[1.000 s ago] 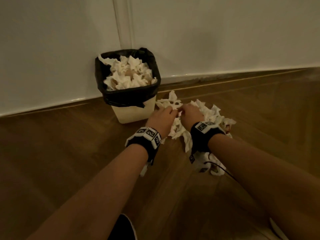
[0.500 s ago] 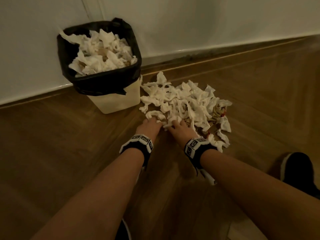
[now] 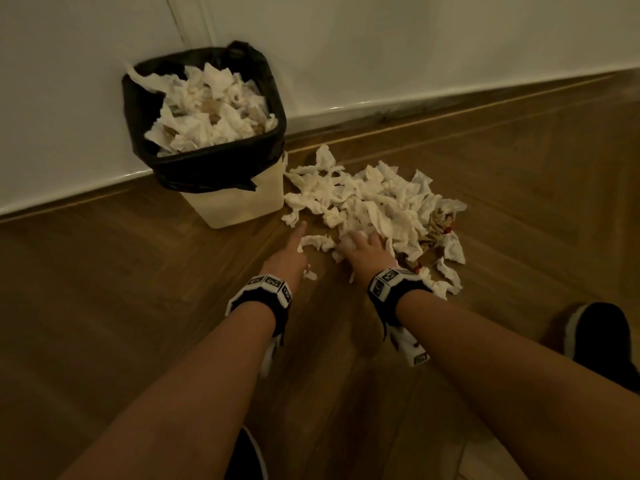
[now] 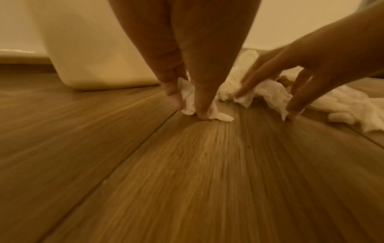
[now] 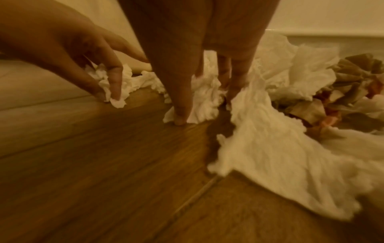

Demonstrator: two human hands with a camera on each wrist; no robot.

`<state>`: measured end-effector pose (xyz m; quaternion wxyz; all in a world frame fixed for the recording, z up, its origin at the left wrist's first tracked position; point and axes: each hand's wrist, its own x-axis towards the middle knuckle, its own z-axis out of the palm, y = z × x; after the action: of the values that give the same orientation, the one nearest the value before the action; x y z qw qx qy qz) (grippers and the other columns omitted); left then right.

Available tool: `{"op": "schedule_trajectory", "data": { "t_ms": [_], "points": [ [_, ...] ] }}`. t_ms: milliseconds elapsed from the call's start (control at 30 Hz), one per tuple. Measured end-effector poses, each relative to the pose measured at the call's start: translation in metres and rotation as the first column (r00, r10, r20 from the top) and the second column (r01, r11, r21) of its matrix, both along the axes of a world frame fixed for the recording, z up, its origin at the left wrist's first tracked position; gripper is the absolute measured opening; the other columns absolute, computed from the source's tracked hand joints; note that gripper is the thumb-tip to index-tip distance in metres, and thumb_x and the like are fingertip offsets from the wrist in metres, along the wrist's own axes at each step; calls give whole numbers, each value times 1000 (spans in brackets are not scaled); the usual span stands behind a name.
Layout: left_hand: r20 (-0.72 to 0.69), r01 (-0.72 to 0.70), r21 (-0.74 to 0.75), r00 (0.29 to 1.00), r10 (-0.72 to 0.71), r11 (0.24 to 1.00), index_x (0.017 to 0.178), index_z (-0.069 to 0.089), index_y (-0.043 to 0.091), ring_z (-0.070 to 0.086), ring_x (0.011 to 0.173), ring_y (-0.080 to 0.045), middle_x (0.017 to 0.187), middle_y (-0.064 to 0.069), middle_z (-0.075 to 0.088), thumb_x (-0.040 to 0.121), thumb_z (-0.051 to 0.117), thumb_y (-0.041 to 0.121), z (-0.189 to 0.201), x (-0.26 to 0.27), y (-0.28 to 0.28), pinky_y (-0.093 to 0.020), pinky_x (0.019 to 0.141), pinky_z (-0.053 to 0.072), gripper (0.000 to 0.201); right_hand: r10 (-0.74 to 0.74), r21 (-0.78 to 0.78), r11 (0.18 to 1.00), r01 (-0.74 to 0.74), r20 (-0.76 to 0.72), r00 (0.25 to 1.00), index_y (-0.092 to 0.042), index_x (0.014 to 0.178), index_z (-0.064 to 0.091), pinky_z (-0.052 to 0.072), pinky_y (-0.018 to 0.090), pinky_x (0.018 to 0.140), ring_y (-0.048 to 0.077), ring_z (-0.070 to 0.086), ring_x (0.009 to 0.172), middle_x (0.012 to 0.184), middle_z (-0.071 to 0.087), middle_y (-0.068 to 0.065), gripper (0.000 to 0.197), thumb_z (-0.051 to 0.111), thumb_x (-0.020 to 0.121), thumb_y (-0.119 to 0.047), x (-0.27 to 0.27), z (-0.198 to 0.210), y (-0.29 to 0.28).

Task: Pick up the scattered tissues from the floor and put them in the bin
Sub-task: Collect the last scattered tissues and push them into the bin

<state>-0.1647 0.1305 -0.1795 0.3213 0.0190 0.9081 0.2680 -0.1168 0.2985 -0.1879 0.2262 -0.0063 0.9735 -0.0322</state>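
Observation:
A cream bin (image 3: 239,206) with a black liner stands against the wall, heaped with crumpled tissues (image 3: 211,112). To its right, a pile of white tissues (image 3: 377,199) lies on the wooden floor. My left hand (image 3: 298,242) is at the pile's near left edge. It pinches a small tissue (image 4: 188,97) between thumb and finger, against the floor. My right hand (image 3: 360,242) is down on the pile's near edge. Its thumb and fingers close round a wad of tissue (image 5: 202,102). The two hands are a hand's width apart.
Brown and red scraps (image 3: 440,223) lie in the right side of the pile. A white wall and skirting run behind the bin. A dark shoe (image 3: 595,337) is on the floor at the right and another (image 3: 246,455) at the bottom edge.
Both hands have drawn back from the pile's far side, by the bin, to its near edge. They have come down to the floor, where each has hold of tissue.

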Motion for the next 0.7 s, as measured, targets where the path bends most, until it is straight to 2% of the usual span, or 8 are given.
{"op": "schedule_trajectory", "data": {
  "t_ms": [67, 133, 267, 400, 467, 533, 600, 700],
  "points": [
    [12, 211, -96, 977, -211, 973, 141, 34, 37, 58, 94, -30, 117, -15, 56, 94, 38, 16, 4, -5, 1, -38, 82, 48, 51, -1, -27, 1000, 2, 35, 999, -24, 138, 40, 34, 45, 103, 34, 28, 129, 142, 32, 8, 52, 53, 89, -10, -1, -2, -4],
    [-21, 401, -270, 906, -422, 875, 128, 52, 17, 52, 114, -30, 131, -9, 47, 94, 46, 15, 6, -5, 1, -39, 95, 45, 34, 1, -48, 999, 1, 39, 999, -15, 132, 47, 34, 40, 104, 33, 33, 127, 135, 40, 12, 41, 49, 92, -9, 2, -4, -9],
    [-54, 502, -420, 817, -573, 756, 122, 55, 11, 50, 117, -31, 128, -9, 43, 94, 49, 17, 1, -1, 2, -40, 91, 45, 29, -2, -73, 997, 6, 47, 999, -10, 125, 54, 38, 34, 100, 30, 42, 124, 129, 48, 13, 32, 47, 94, -13, 7, -6, -12],
    [-151, 436, -281, 860, -488, 855, 122, 43, 22, 55, 108, -30, 124, -7, 49, 92, 52, 17, -8, 6, -8, -38, 77, 45, 32, -261, -214, 946, 243, -59, 963, -20, 118, 57, 40, 33, 88, 26, 45, 115, 120, 55, 7, 27, 49, 93, -26, 8, 4, -10],
    [-171, 425, -224, 869, -464, 877, 130, 36, 28, 54, 110, -31, 127, -7, 49, 91, 53, 23, -7, 9, -15, -41, 83, 48, 43, -468, -367, 835, 411, -77, 881, -24, 115, 59, 45, 34, 86, 25, 52, 106, 113, 57, 7, 27, 57, 89, -29, 7, 14, -6],
    [-171, 427, -220, 868, -466, 877, 136, 36, 31, 52, 115, -31, 129, -7, 49, 91, 52, 28, -3, 9, -19, -43, 91, 47, 47, -637, -558, 644, 523, -13, 771, -24, 113, 62, 51, 31, 75, 20, 58, 92, 107, 61, 4, 26, 62, 87, -21, 6, 23, -2],
    [-177, 423, -269, 861, -477, 865, 133, 44, 27, 52, 114, -31, 126, -8, 49, 93, 49, 25, 5, 9, -22, -39, 90, 45, 41, -739, -693, 451, 562, 63, 671, -24, 109, 63, 47, 22, 62, 13, 56, 81, 103, 59, 1, 23, 62, 88, -16, 6, 34, 2],
    [-194, 407, -285, 862, -468, 868, 130, 50, 24, 50, 115, -30, 126, -10, 47, 94, 47, 20, 21, 11, -22, -36, 90, 43, 37, -802, -770, 260, 583, 164, 574, -21, 104, 64, 57, 31, 70, 19, 63, 83, 110, 63, 9, 18, 59, 90, -11, 7, 52, 6]
  ]
}}
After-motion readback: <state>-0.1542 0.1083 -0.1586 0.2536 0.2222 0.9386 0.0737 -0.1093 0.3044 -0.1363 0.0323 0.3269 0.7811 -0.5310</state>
